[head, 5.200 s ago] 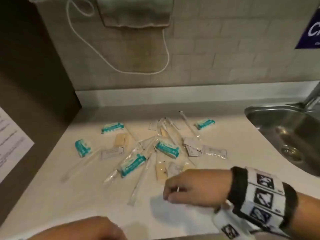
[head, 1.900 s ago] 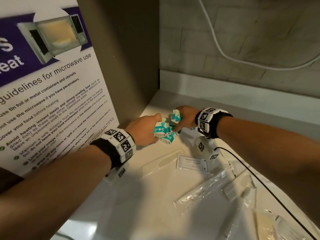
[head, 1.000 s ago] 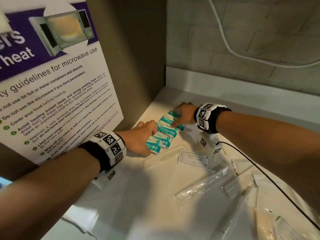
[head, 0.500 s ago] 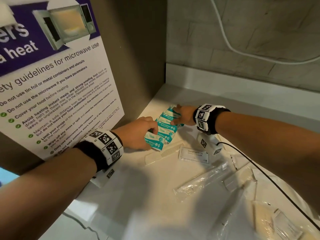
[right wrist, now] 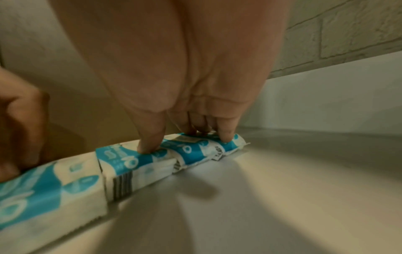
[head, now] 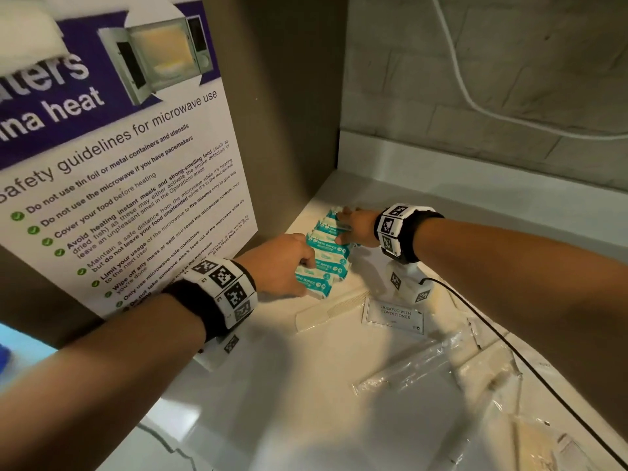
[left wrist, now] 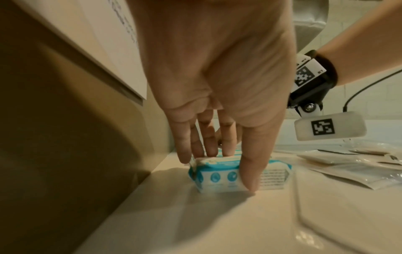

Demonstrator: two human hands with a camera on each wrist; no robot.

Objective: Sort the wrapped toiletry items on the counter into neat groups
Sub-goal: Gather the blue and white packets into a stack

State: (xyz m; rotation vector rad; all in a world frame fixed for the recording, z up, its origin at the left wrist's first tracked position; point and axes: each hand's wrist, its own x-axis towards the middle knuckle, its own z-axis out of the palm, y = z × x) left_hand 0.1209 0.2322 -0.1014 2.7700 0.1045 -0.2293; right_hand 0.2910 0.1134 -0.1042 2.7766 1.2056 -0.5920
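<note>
Several teal-and-white mini wipes packs (head: 327, 256) lie side by side in a straight row in the counter's back left corner, along the brown side panel. My left hand (head: 307, 275) is at the near end; in the left wrist view it (left wrist: 219, 165) holds the nearest pack (left wrist: 213, 178) between thumb and fingers. My right hand (head: 345, 226) is at the far end. In the right wrist view it (right wrist: 187, 141) presses thumb and fingertips (right wrist: 226, 137) down on top of the far packs (right wrist: 135, 165).
A wrapped comb (head: 329, 309) and a white shampoo sachet (head: 394, 316) lie just right of the row. Clear-wrapped long items (head: 418, 368) and wrapped soap (head: 486, 372) are piled further right. A black cable (head: 509, 348) runs from my right wrist. A poster (head: 119, 198) hangs on the side panel.
The wipes packs, bunched between both hands 1.9 s ago, now lie as a row on the counter. My hands have spread to its two ends and shifted slightly toward the back wall.
</note>
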